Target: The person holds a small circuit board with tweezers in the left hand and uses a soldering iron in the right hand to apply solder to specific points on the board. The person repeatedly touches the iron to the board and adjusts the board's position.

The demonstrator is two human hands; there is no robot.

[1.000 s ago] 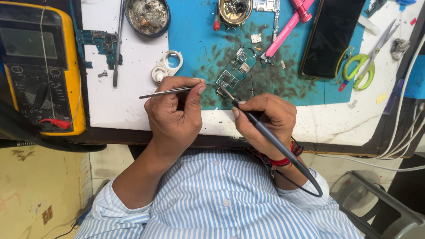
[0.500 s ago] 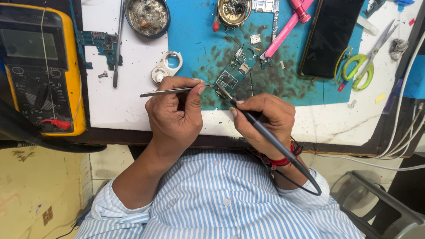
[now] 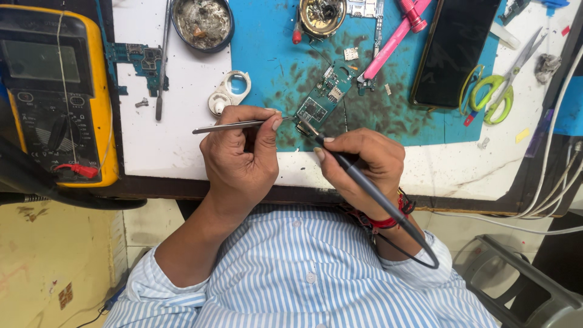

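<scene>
**A:** Grip first. Left hand (image 3: 240,161) pinches steel tweezers (image 3: 234,126) between thumb and forefinger, tips toward the small green circuit board (image 3: 322,100). Right hand (image 3: 364,164) is closed pen-style around a dark soldering iron (image 3: 358,182), its tip at the board's near end.

**B:** Step in hand?

**A:** Judged: rework of a part at the board's lower edge, with tweezers and iron meeting at one spot. Contact itself is too small to confirm.

**B:** Next move calls for?

**A:** Steady hands, tip kept on that one spot, tweezers ready to lift or seat the part.

**B:** Board position, axis?

**A:** Flat on the stained blue mat (image 3: 273,54), long axis diagonal, near end by the hands, far end pointing up-right toward the pink tool (image 3: 395,39). Iron cord trails back over the right wrist.
</scene>
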